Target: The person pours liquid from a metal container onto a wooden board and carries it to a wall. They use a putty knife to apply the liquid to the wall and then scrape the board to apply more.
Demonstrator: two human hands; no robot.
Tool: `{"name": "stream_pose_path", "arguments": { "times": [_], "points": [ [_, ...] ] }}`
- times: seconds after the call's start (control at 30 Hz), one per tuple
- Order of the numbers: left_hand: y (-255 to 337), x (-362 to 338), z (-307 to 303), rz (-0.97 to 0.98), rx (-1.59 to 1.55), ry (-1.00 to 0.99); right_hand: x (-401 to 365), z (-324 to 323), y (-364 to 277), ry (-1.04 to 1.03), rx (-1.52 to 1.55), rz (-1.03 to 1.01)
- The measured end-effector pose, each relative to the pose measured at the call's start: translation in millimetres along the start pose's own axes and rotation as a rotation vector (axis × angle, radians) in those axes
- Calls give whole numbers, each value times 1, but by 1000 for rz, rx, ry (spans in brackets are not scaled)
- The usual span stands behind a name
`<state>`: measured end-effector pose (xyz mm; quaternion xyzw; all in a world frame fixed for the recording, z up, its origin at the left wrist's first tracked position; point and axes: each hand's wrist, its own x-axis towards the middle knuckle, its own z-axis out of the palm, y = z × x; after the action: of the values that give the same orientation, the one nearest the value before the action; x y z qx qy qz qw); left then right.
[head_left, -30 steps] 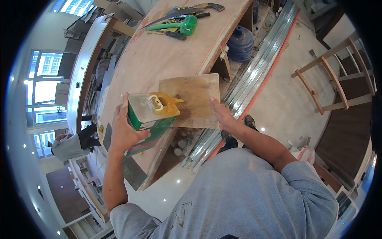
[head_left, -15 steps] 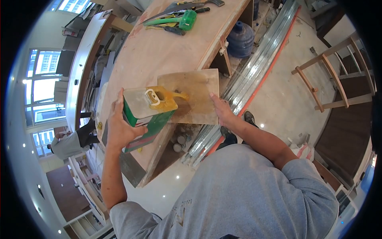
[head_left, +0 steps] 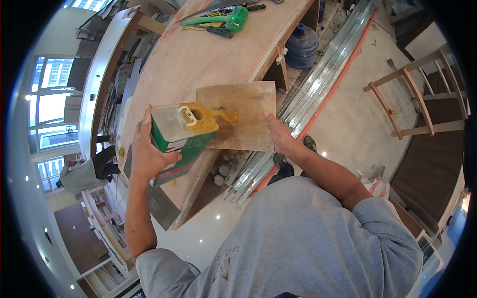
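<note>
My left hand (head_left: 151, 154) is wrapped round a green rectangular metal can (head_left: 191, 148), tilted to the right. Thick amber glue (head_left: 202, 119) coats the can's top around its opening and white plastic spout ring, and a strand of it runs onto a thin board (head_left: 246, 99). My right hand (head_left: 279, 133) grips that square, brownish board by its right edge, thumb on top. The board lies beneath the can's lip, over the corner of the workbench (head_left: 194, 64). Whether the board rests on the bench is hidden.
A green-headed mallet (head_left: 236, 20) and other tools lie at the bench's far end. Below stand a blue water jug (head_left: 301, 45), small tins (head_left: 221, 180) and long metal channels (head_left: 318, 82). A wooden frame (head_left: 417, 94) is on the right; another person (head_left: 84, 175) stands far left.
The amber puddle on the board has grown a little rounder. Both hands keep their holds, with the can and board shifted slightly in view.
</note>
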<state>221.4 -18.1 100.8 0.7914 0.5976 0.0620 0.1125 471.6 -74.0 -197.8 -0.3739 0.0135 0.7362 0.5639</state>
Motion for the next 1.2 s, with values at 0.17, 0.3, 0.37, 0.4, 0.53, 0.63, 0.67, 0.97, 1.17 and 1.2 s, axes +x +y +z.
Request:
{"name": "stream_pose_path", "arguments": {
  "times": [0.17, 0.3, 0.37, 0.4, 0.53, 0.63, 0.67, 0.97, 1.17, 1.2],
  "points": [
    [3, -1, -2, -26, -1, 18, -1, 0, -2, -3, 3, 23],
    [-2, -2, -1, 15, -5, 42, -1, -4, -4, -82, 68, 90],
    [-3, -3, -1, 10, -21, 45, 2, -12, -1, -159, 23, 78],
    [-5, -3, 0, 11, -36, 48, -2, -10, -6, -157, 4, 71],
    [-11, -4, 2, 1, -77, 47, -9, -5, -21, -165, -40, 57],
    [-17, -4, 5, 8, -92, 34, -4, -7, -18, -146, -54, 55],
    [-19, -4, 5, 16, -97, 29, -3, -8, -17, -134, -59, 53],
    [-22, -7, 11, 44, -104, 44, -3, -8, -19, -127, -51, 89],
    [-22, -9, 13, 27, -87, 51, -4, -7, -21, -119, -61, 94],
    [-21, -10, 13, 25, -84, 52, -5, -6, -21, -120, -59, 98]
  ]
}}
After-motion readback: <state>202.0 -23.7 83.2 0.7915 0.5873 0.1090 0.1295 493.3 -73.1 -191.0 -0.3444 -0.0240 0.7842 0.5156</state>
